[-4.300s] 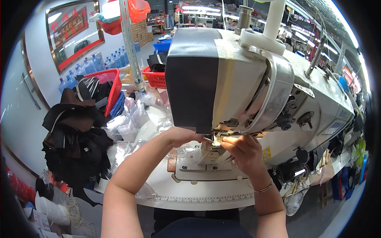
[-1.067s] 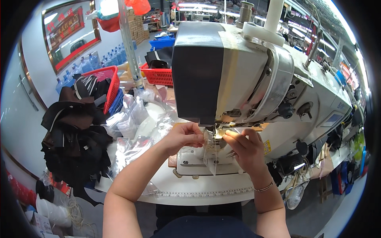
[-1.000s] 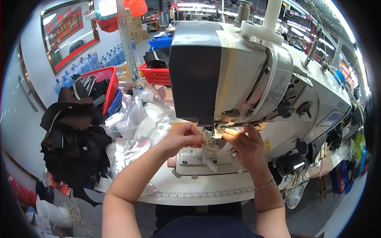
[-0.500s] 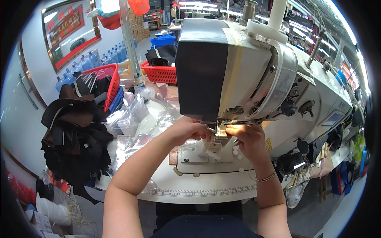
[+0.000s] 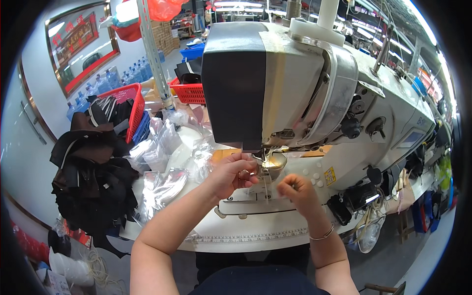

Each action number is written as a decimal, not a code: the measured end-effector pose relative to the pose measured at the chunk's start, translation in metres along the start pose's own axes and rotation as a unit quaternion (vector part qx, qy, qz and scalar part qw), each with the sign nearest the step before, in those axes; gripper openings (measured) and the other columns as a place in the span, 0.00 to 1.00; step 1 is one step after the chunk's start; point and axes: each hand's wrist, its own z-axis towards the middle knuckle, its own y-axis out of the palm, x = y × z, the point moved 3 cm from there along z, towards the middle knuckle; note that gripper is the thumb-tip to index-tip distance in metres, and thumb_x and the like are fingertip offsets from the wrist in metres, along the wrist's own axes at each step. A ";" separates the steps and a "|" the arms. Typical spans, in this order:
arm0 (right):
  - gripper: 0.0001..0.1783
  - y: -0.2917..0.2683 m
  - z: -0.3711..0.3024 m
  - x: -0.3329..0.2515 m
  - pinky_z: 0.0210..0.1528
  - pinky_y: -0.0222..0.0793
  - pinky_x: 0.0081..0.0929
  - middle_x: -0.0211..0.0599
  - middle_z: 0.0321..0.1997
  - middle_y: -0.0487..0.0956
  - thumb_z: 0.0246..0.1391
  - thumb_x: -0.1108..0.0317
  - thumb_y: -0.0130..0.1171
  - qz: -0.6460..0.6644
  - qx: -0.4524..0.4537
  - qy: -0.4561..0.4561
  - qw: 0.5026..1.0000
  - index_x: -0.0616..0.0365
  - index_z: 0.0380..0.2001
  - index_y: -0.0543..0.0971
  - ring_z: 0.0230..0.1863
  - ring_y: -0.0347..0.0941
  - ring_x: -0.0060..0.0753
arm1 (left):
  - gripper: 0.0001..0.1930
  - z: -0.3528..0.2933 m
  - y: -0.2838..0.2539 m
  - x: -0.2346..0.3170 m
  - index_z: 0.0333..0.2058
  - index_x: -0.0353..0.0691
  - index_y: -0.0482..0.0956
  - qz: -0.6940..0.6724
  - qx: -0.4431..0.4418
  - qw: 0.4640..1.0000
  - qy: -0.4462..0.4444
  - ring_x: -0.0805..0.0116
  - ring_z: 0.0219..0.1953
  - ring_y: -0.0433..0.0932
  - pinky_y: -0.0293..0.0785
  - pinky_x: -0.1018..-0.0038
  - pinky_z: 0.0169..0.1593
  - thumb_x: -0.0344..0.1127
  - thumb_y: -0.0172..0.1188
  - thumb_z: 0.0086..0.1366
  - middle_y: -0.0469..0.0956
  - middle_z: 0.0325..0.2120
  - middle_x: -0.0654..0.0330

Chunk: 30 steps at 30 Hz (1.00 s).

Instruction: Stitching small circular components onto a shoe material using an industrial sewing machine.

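Note:
A large white sewing machine [image 5: 300,88] with a dark front cover stands before me. My left hand [image 5: 233,173] is beside its lit needle area [image 5: 269,160], thumb and fingers pinched together. Whatever is between those fingertips is too small to name. My right hand [image 5: 296,191] hovers to the right of the metal post [image 5: 273,172] under the needle, its fingers curled in and slightly blurred. I cannot make out whether it holds anything. A bangle [image 5: 323,233] circles my right wrist.
Dark cut pieces [image 5: 93,172] hang in a heap at the left, near a red basket [image 5: 135,105]. Clear plastic bags [image 5: 164,184] lie on the white table [image 5: 255,236]. Several small white discs [image 5: 316,176] lie by the machine's base. A black box [image 5: 356,201] sits at the right.
My right hand has come away from the needle area, down and toward me. My left hand has dropped slightly and stays beside the needle. The view has shifted a little.

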 end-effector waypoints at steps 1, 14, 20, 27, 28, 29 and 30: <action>0.08 -0.005 0.001 -0.002 0.26 0.60 0.11 0.25 0.20 0.72 0.52 0.68 0.57 0.032 0.002 -0.036 0.999 0.60 0.24 0.74 0.23 0.65 0.12 | 0.03 -0.001 0.000 -0.003 0.29 0.44 0.69 -0.001 0.001 1.000 0.000 0.73 0.22 0.75 0.72 0.82 0.25 0.32 0.55 0.57 0.74 0.24 0.63; 0.09 -0.040 0.031 -0.016 0.17 0.53 0.10 0.25 0.16 0.70 0.45 0.68 0.63 0.138 -0.039 0.012 0.990 0.59 0.19 0.75 0.16 0.60 0.12 | 0.07 -0.005 0.008 -0.016 0.26 0.46 0.67 -0.038 0.055 0.996 0.055 0.77 0.20 0.72 0.68 0.82 0.26 0.34 0.57 0.57 0.73 0.22 0.66; 0.08 -0.047 0.046 -0.019 0.16 0.50 0.10 0.24 0.16 0.70 0.45 0.68 0.63 0.160 -0.047 0.040 0.985 0.58 0.19 0.75 0.15 0.59 0.12 | 0.08 -0.011 0.015 -0.018 0.26 0.44 0.67 -0.006 0.093 0.991 0.095 0.77 0.19 0.71 0.67 0.83 0.25 0.35 0.59 0.56 0.71 0.20 0.66; 0.08 -0.070 0.045 -0.007 0.21 0.57 0.10 0.24 0.21 0.71 0.47 0.68 0.61 0.028 0.083 0.007 0.996 0.57 0.29 0.74 0.19 0.60 0.12 | 0.07 -0.008 0.018 -0.010 0.29 0.42 0.70 -0.003 0.091 0.990 0.105 0.79 0.18 0.71 0.66 0.84 0.22 0.35 0.58 0.56 0.72 0.23 0.66; 0.08 -0.072 0.042 -0.004 0.21 0.57 0.10 0.24 0.21 0.71 0.47 0.68 0.61 0.029 0.083 0.008 0.996 0.57 0.29 0.74 0.19 0.60 0.12 | 0.06 -0.007 0.017 -0.011 0.32 0.42 0.71 0.005 0.097 0.991 0.095 0.80 0.18 0.71 0.66 0.85 0.23 0.33 0.57 0.56 0.73 0.24 0.66; 0.09 -0.077 0.035 -0.006 0.24 0.60 0.11 0.25 0.24 0.71 0.47 0.69 0.60 -0.098 0.163 -0.038 0.981 0.60 0.32 0.74 0.22 0.62 0.13 | 0.06 -0.006 0.016 -0.010 0.32 0.42 0.71 0.006 0.098 0.991 0.094 0.80 0.18 0.71 0.66 0.85 0.23 0.33 0.57 0.56 0.73 0.24 0.66; 0.11 -0.080 0.027 -0.010 0.28 0.63 0.12 0.26 0.27 0.72 0.47 0.70 0.59 -0.223 0.241 -0.083 0.941 0.62 0.35 0.74 0.25 0.64 0.14 | 0.06 -0.006 0.016 -0.010 0.32 0.42 0.71 0.009 0.101 0.991 0.086 0.80 0.19 0.71 0.66 0.85 0.23 0.33 0.57 0.56 0.73 0.24 0.66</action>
